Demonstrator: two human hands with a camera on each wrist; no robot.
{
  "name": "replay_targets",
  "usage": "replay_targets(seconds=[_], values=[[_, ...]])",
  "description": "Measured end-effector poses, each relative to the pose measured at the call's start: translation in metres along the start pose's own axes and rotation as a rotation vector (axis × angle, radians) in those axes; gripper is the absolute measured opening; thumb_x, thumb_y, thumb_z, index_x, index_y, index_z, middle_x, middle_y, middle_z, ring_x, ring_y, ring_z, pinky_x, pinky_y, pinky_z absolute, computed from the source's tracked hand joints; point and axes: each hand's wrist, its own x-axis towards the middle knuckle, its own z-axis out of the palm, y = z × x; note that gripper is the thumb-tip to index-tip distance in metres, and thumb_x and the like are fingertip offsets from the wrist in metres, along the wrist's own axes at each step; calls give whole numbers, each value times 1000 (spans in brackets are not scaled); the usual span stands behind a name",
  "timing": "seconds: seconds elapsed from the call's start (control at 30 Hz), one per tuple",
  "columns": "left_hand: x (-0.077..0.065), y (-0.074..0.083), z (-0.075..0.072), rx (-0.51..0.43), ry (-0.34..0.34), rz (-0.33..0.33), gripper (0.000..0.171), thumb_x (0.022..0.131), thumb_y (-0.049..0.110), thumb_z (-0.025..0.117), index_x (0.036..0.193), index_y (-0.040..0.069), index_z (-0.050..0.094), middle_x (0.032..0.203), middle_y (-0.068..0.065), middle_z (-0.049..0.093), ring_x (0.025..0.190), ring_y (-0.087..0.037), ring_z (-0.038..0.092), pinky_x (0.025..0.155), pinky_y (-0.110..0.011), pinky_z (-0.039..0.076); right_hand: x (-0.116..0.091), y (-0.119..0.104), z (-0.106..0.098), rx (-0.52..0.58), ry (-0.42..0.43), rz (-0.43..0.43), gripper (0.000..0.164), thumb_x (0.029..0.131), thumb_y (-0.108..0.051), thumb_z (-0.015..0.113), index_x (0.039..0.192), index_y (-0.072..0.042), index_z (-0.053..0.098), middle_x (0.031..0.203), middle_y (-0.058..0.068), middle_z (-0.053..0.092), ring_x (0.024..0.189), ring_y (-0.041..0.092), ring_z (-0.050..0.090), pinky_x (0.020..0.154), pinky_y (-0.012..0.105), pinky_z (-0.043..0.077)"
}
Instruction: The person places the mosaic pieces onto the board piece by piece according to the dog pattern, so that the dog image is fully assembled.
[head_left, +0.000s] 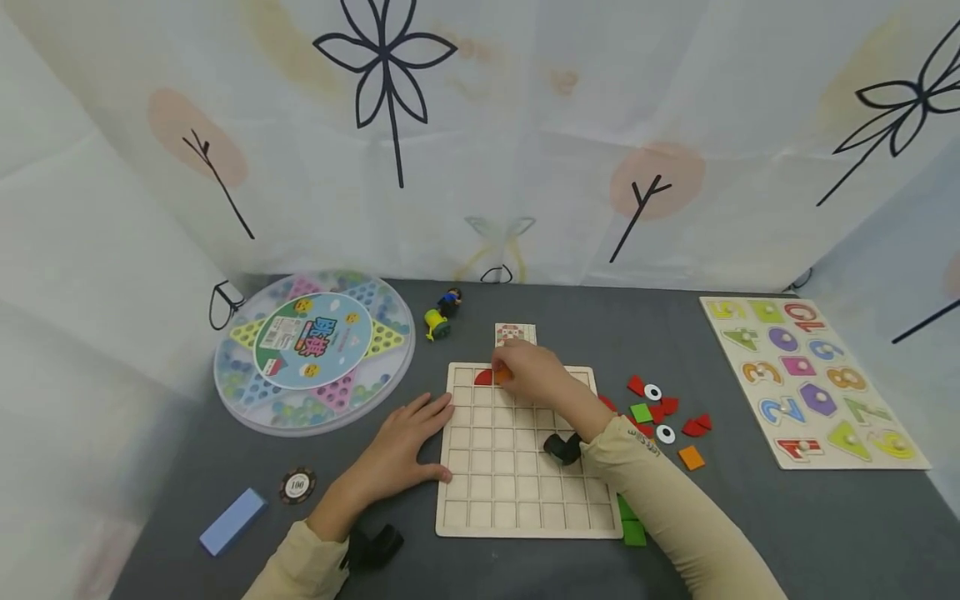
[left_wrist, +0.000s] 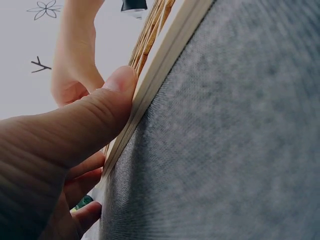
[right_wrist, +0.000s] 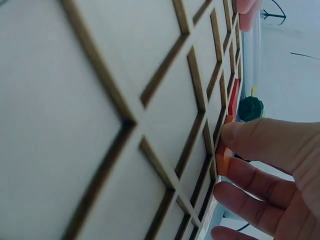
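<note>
A wooden grid board (head_left: 491, 463) lies flat on the dark table. My left hand (head_left: 399, 446) rests along its left edge, fingers spread and thumb lower down; in the left wrist view the thumb (left_wrist: 120, 85) presses the board's side. At the board's far row, my right hand (head_left: 534, 377) pinches an orange tile (right_wrist: 223, 162) between thumb and fingers. Just left of that tile sits a red rounded piece (head_left: 483, 377) in the same row. Beyond the far edge is a small patterned card (head_left: 516, 333), partly covered by the right hand.
Red, green and orange tiles (head_left: 691, 457) and white rings (head_left: 665, 434) are scattered right of the board. A number puzzle board (head_left: 810, 392) lies farther right. At left are a round game box (head_left: 315, 350), a poker chip (head_left: 297, 485) and a blue block (head_left: 233, 522). Small figures (head_left: 437, 323) stand behind.
</note>
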Motion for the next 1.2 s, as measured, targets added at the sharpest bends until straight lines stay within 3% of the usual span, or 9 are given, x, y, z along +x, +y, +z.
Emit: replay_targets(seconds=[0.23,0.43,0.57,0.7,0.83,1.03,1.2], values=[[-4,1,1,-17,8,-6,90,65,47,71,139,11,33,146,-3,24,134,-31,17,99,-58,18,-3,-3,4,-24,23,-22,11,76,-16,69,87,-17,66,85,-3,53,72,9,48,59,24,41],[-4,-1,4,-28,7,-5,90,66,48,70,139,12,32,147,-2,23,134,-31,16,99,-59,18,-14,7,2,7,26,-35,17,78,-15,67,94,-17,68,95,-2,57,82,12,55,65,26,46],[-4,-2,6,-31,6,3,91,66,48,69,140,12,30,147,-2,22,134,-31,15,99,-58,17,-42,35,-13,51,74,55,26,79,-14,67,105,-14,65,104,2,57,91,18,56,69,33,48],[-2,-2,5,-33,5,-3,91,66,48,70,140,12,30,147,-1,21,135,-30,14,100,-57,16,-73,74,-27,-5,134,203,32,76,-19,71,105,-8,63,99,8,58,89,23,56,67,38,48],[-2,-2,3,-36,6,-3,91,65,47,70,140,12,30,147,-2,22,135,-30,14,100,-58,16,-97,104,-32,-77,102,328,35,74,-23,72,103,-5,62,94,11,59,83,26,56,67,41,48],[-3,-2,2,-36,3,-3,91,66,47,70,140,12,30,147,-1,22,135,-30,14,100,-58,16,-110,119,-34,-65,-22,414,40,74,-29,72,100,-2,60,88,13,61,74,25,56,62,40,47],[-2,-1,2,-40,7,0,91,65,47,70,139,12,31,147,-1,22,135,-30,14,100,-57,16,-112,121,-32,-42,-29,469,34,75,-28,71,93,-1,60,81,10,61,65,21,54,55,35,45]])
